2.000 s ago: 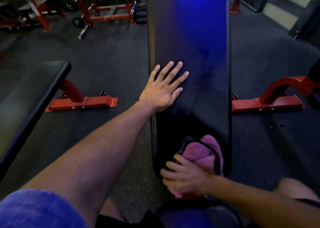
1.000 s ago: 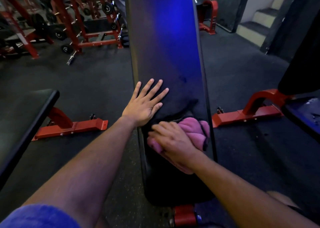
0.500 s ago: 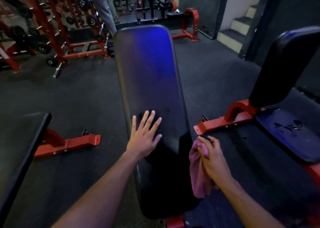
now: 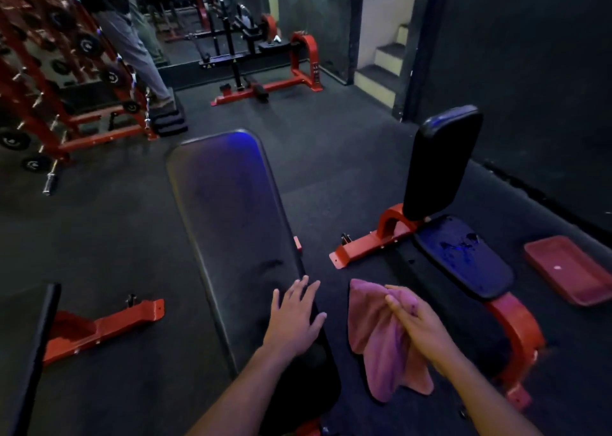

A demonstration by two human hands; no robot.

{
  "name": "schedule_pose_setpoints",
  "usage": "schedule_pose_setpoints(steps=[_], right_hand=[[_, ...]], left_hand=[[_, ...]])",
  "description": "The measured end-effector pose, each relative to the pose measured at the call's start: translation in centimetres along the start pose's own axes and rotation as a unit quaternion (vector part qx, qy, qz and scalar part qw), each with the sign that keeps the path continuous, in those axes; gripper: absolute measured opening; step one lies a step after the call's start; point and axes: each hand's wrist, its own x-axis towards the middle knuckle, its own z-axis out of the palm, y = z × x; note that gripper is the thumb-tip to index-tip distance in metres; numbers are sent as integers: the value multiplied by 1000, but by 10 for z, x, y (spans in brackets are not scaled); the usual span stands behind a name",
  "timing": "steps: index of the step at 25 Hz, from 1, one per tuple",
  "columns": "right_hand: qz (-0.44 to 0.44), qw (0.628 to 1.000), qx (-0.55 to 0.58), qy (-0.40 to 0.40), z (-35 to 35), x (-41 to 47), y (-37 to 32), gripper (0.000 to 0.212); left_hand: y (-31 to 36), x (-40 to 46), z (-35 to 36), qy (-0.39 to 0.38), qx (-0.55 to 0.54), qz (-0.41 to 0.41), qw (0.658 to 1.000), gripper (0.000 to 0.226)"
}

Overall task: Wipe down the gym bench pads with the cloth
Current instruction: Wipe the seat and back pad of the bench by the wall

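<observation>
Resting the left hand (image 4: 295,316) flat with fingers spread at the bench (image 4: 231,210) pad's right edge, right hand (image 4: 419,328) gripping the pink cloth (image 4: 377,346) hanging over open floor (image 4: 334,177) beside it.

Saw smooth black vinyl-like upholstery on the bench pad (image 4: 231,210), semi-gloss, catching a blue sheen near the far end. Noted soft, matt, slightly fuzzy pink cloth (image 4: 377,343) hanging limp; red painted metal frame (image 4: 361,247) with a low satin shine. Found the floor (image 4: 116,237) dark, matt and finely speckled like rubber matting; the neighbouring seat pad (image 4: 463,256) glossy with scuffed or wet-looking patches.
</observation>
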Motion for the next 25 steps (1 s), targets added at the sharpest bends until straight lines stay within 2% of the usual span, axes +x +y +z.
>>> schedule_pose_setpoints(steps=[7, 10, 15, 21, 25], right_hand=[[60, 991, 116, 42, -108, -8, 48, 32], [87, 989, 111, 44, -166, -6, 65, 34], [104, 990, 82, 57, -245, 8, 76, 34], [100, 992, 33, 68, -277, 48, 59, 19], [70, 996, -10, 62, -279, 99, 45, 25]], left_hand=[[115, 39, 18, -50, -25, -30, 998, 66], [164, 55, 22, -50, -40, -41, 997, 66], [214, 107, 12, -47, -108, -5, 993, 66], [222, 163, 8, -36, -176, -11, 984, 61], [199, 201, 8, -34, -214, -50, 975, 61]])
